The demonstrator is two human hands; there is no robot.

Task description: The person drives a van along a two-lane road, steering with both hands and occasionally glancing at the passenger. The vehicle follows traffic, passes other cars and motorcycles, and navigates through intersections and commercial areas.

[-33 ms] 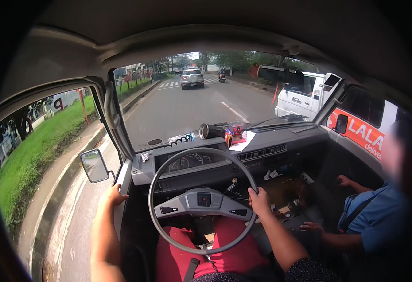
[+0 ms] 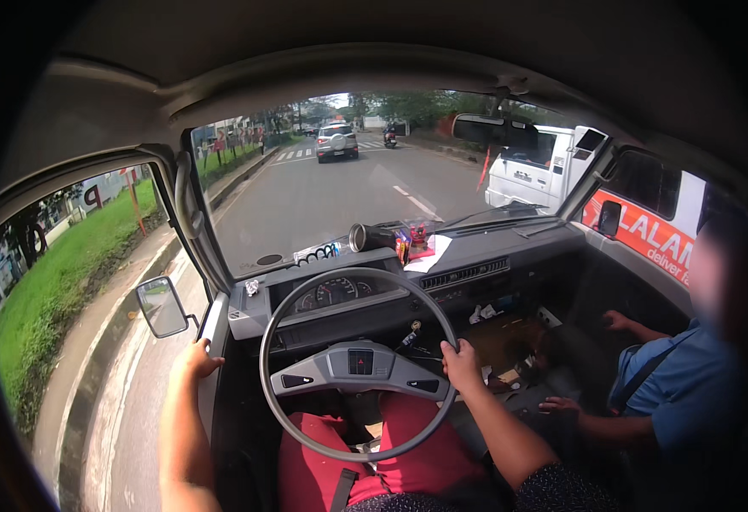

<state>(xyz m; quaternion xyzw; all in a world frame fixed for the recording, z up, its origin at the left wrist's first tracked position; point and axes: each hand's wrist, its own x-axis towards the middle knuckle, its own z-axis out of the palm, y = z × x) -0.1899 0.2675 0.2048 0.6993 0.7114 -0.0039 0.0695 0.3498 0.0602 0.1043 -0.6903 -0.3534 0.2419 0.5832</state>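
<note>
A grey steering wheel [image 2: 268, 375] stands in front of me, above my red-trousered legs [image 2: 417, 422]. My right hand [image 2: 461, 363] is closed round the right side of its rim. Off the wheel, my left hand [image 2: 197, 358] grips the sill of the open driver's window [image 2: 214, 328], its thumb on the inner side and the other fingers mostly hidden over the edge. Just ahead of that hand is the side mirror [image 2: 162, 307]. Behind the wheel's upper rim sits the instrument cluster [image 2: 336, 294].
On the dashboard [image 2: 527, 247] lie a dark cup-like cylinder [image 2: 370, 237], small colourful packets [image 2: 417, 242] and white paper [image 2: 434, 254]. A passenger in blue [image 2: 677, 384] sits at right. Outside are a silver car [image 2: 336, 142], a motorcycle [image 2: 390, 137], a white van [image 2: 532, 179] and a left kerb [image 2: 92, 375].
The cab and road scene lie slightly further left in the view. Both my hands keep their places, the right on the wheel and the left on the window sill.
</note>
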